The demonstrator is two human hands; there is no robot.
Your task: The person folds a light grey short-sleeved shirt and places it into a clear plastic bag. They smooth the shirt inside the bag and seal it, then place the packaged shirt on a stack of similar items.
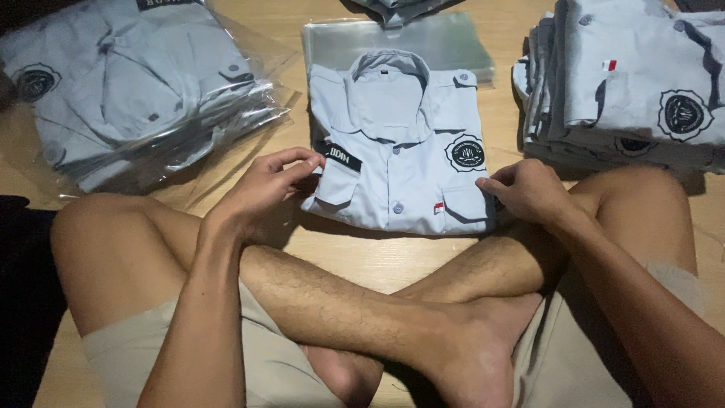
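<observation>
I sit cross-legged on the wooden floor (377, 261) with a folded pale grey shirt (400, 170) lying flat just beyond my shins, collar pointing away from me. My left hand (264, 189) pinches the shirt's near left edge, thumb and fingertips closed on the cloth beside a small black name tag (343, 157) on the chest pocket. My right hand (529, 189) rests on the shirt's right edge, fingers curled and pressing the fabric by the other pocket; I cannot tell whether that grip truly clasps the cloth or only touches it. A round dark emblem (467, 153) sits on the shirt's right chest, with a small red and white patch (439, 207) lower down.

Just beyond the shirt's collar lies a stack of clear plastic bags (445, 38), partly under the shirt. To the far left, well apart from my left hand, lie bagged shirts (128, 83) in glossy clear wrap. To the far right stands a pile of folded shirts (627, 83) of the same grey, unwrapped, near my right knee.
</observation>
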